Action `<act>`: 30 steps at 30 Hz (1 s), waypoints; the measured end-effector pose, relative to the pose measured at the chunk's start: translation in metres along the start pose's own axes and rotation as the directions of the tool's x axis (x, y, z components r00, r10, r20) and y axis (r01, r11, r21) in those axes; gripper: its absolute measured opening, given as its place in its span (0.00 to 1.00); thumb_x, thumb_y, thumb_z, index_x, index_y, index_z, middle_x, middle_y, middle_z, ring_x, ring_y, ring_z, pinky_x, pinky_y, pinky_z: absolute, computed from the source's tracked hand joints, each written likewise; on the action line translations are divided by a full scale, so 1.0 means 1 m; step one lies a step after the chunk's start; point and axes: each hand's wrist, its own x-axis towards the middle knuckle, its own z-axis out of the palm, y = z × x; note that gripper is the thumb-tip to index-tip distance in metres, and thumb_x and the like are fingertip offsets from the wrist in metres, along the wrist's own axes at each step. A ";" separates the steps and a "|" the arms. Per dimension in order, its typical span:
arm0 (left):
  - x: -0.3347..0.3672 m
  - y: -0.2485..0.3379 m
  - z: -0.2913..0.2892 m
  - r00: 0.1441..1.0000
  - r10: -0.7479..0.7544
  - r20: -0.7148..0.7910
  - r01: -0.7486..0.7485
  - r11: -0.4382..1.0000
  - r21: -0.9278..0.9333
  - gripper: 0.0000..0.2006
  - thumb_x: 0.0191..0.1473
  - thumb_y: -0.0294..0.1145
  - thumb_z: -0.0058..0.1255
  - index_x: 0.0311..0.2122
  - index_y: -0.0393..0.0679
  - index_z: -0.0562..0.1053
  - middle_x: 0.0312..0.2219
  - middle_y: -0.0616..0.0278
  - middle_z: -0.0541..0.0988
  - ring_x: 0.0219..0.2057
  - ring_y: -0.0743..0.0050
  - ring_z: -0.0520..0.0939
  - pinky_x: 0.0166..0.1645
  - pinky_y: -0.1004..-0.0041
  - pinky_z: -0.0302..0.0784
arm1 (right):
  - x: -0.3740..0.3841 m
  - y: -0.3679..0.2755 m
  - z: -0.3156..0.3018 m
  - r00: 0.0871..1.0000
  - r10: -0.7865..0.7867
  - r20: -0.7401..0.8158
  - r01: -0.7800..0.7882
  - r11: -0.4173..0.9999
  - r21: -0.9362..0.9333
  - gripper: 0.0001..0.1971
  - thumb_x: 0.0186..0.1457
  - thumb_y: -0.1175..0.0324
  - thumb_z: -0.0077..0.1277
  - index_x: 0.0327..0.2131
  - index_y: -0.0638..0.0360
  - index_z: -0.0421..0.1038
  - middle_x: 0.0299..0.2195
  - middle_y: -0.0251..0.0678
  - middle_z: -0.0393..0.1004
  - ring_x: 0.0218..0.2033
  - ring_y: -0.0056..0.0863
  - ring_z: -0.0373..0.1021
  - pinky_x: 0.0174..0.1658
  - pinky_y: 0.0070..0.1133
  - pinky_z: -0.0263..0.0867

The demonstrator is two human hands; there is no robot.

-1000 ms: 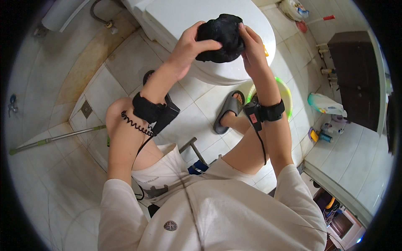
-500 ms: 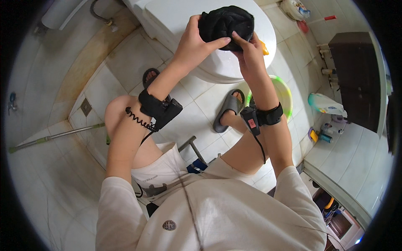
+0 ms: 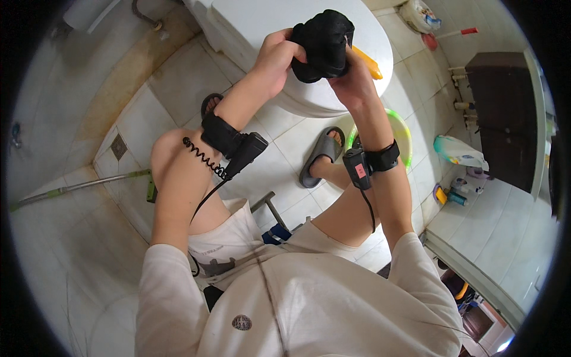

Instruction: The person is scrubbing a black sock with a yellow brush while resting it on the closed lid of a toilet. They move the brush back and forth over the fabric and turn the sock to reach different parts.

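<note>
A bunched, soft-looking black cloth item point(image 3: 323, 44) is held up over the white lid of a toilet point(image 3: 247, 27); its exact kind does not show. My left hand point(image 3: 275, 64) grips its left side, with the thumb pressed against the fabric. On the lower right side, my right hand point(image 3: 357, 83) has hold of it too, its fingers largely hidden behind the cloth. Just beside my right hand a long yellow-orange object point(image 3: 367, 62) lies on the lid, partly covered.
A basin with a green rim point(image 3: 409, 140) stands under my right forearm. A green-and-silver pole point(image 3: 89, 186) lies left of my knee. At the right are a dark cabinet point(image 3: 502, 113), a white-and-teal bag point(image 3: 461, 153) and several small bottles. Cords hang from both forearm straps.
The black cloth has turned and changed shape between my hands. My left thumb has drawn back to its left side, and more of the yellow-orange object shows.
</note>
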 end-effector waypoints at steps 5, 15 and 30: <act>-0.016 0.005 0.015 0.963 -0.247 0.105 0.234 0.965 0.121 0.15 0.25 0.17 0.40 0.28 0.35 0.68 0.24 0.62 0.71 0.27 0.74 0.70 0.33 0.80 0.65 | 0.014 0.005 -0.011 0.997 -0.067 0.025 0.068 0.997 -0.047 0.15 0.54 0.60 0.39 0.40 0.59 0.61 0.34 0.33 0.69 0.35 0.22 0.67 0.39 0.19 0.63; -0.026 0.016 0.011 0.859 -0.285 0.425 0.299 0.954 0.037 0.18 0.36 0.28 0.53 0.38 0.39 0.67 0.33 0.63 0.72 0.36 0.78 0.70 0.43 0.80 0.61 | 0.025 0.001 -0.022 0.996 -0.085 0.037 0.093 0.939 -0.331 0.13 0.52 0.60 0.44 0.35 0.61 0.63 0.27 0.31 0.68 0.28 0.17 0.66 0.34 0.16 0.63; -0.005 0.007 -0.007 0.993 -0.100 0.060 0.100 0.995 0.006 0.11 0.48 0.33 0.47 0.38 0.43 0.68 0.32 0.68 0.73 0.32 0.81 0.72 0.38 0.78 0.65 | -0.010 0.009 -0.003 0.894 -0.412 0.179 0.419 0.625 -0.659 0.13 0.45 0.63 0.53 0.31 0.60 0.64 0.30 0.29 0.65 0.34 0.17 0.61 0.41 0.17 0.57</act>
